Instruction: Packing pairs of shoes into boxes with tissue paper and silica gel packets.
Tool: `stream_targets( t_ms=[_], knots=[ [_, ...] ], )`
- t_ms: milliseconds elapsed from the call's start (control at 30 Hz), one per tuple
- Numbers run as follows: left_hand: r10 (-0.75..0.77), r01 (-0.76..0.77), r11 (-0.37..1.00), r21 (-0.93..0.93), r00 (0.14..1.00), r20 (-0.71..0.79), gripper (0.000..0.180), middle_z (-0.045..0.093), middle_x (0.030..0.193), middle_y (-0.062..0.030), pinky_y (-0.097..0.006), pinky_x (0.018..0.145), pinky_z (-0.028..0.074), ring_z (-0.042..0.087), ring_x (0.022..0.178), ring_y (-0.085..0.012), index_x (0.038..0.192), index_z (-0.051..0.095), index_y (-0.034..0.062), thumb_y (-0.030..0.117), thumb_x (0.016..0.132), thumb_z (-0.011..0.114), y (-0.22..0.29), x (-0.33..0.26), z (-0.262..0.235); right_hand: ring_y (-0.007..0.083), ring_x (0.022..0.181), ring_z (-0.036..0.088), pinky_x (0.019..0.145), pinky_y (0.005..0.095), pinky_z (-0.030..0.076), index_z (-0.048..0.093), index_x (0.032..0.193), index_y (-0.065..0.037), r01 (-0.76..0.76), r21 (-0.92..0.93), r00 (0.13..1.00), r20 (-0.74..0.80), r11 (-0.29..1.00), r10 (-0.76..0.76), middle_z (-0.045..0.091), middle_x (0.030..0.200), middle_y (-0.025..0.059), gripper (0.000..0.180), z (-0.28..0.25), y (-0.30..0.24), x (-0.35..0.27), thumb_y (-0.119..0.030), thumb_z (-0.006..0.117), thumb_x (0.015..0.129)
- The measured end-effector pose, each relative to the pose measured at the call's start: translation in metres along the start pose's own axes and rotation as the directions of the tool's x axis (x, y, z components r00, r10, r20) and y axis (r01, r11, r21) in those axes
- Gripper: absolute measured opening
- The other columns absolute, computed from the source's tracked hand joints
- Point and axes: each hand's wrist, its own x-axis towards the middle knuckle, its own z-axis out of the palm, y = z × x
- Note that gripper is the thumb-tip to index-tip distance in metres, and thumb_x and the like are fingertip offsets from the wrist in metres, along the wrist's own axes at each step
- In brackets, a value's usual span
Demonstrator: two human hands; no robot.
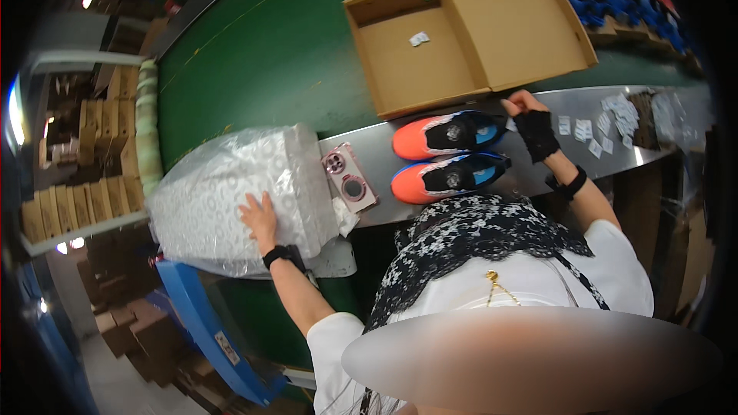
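I log left hand (260,221), fingers spread, on the plastic-bagged paper (211,192); right hand (532,127), well apart, curls beside the orange shoes (452,135); its grip I cannot tell.

My steel tabletop (530,177) carries coral sneakers (453,177), a pink-trimmed phone (350,175) and white sachets (583,131); a plastic-wrapped paper stack (223,192) rests over its left end; the green belt (254,54) beyond bears an open shoebox (530,31).

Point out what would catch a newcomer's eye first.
The bright orange-toed shoes stand side by side on the metal ledge, nearest the person. Just beyond them, a large brown box lies open. To the left, the left hand is on a plastic-wrapped white bundle.
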Motion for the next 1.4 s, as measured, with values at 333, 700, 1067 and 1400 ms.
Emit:
stream_targets(
  t_ms=[333, 700, 1067, 1400],
  knots=[
    [0.108, -0.078, 0.987, 0.14, 0.969, -0.22, 0.031, 0.054, 0.1, -0.0195, -0.043, 0.071, 0.044, 0.054, 0.086, -0.036, 0.105, 0.052, 0.009, 0.029, 0.086, 0.037, 0.004, 0.003, -0.002, 0.0327, 0.087, 0.054, 0.069, 0.0405, 0.046, 0.047, 0.108, -0.013, 0.154, -0.562, 0.986, 0.038, 0.813, -0.161, 0.046, 0.109, 0.0126, 0.036, 0.011, 0.089, -0.024, -0.028, 0.055, 0.076],
    [0.014, 0.014, 0.999, 0.046, 0.833, -0.553, 0.021, 0.057, 0.085, -0.0198, -0.045, 0.063, 0.044, 0.056, 0.076, -0.0359, 0.083, 0.053, 0.0001, 0.018, 0.084, 0.041, -0.018, 0.012, -0.058, 0.0314, 0.091, 0.052, 0.073, 0.0382, 0.045, 0.052, 0.102, -0.009, 0.276, -0.51, 0.949, 0.013, 0.815, -0.314, 0.046, 0.11, 0.0151, 0.032, -0.011, 0.069, -0.025, -0.018, 0.06, 0.072],
    [0.379, -0.726, 0.217, -0.653, 0.679, -0.629, 0.011, 0.042, 0.066, -0.0004, -0.02, 0.047, 0.033, 0.039, 0.054, -0.0064, 0.089, 0.046, 0.0004, 0.006, 0.084, 0.038, 0.233, -0.085, -0.157, 0.0275, 0.111, 0.042, 0.093, 0.035, 0.033, 0.02, 0.131, -0.004, 0.503, 0.389, 0.714, 0.317, 0.772, -0.625, 0.04, 0.122, 0.0198, 0.09, -0.001, -0.14, 0.027, -0.033, 0.072, 0.063],
    [0.784, -0.98, 0.098, -0.174, 0.184, -0.593, 0.044, 0.036, 0.124, -0.0223, -0.052, 0.091, 0.025, 0.034, 0.114, -0.0375, 0.117, 0.041, 0.0016, 0.026, 0.082, 0.053, 0.342, -0.103, -0.083, 0.0173, 0.095, 0.05, 0.08, 0.03, 0.041, 0.043, 0.113, -0.002, 0.039, 0.23, 0.963, -0.269, 0.972, 0.025, 0.051, 0.106, 0.0145, 0.054, -0.013, -0.071, 0.137, -0.024, 0.065, 0.07]
  ],
)
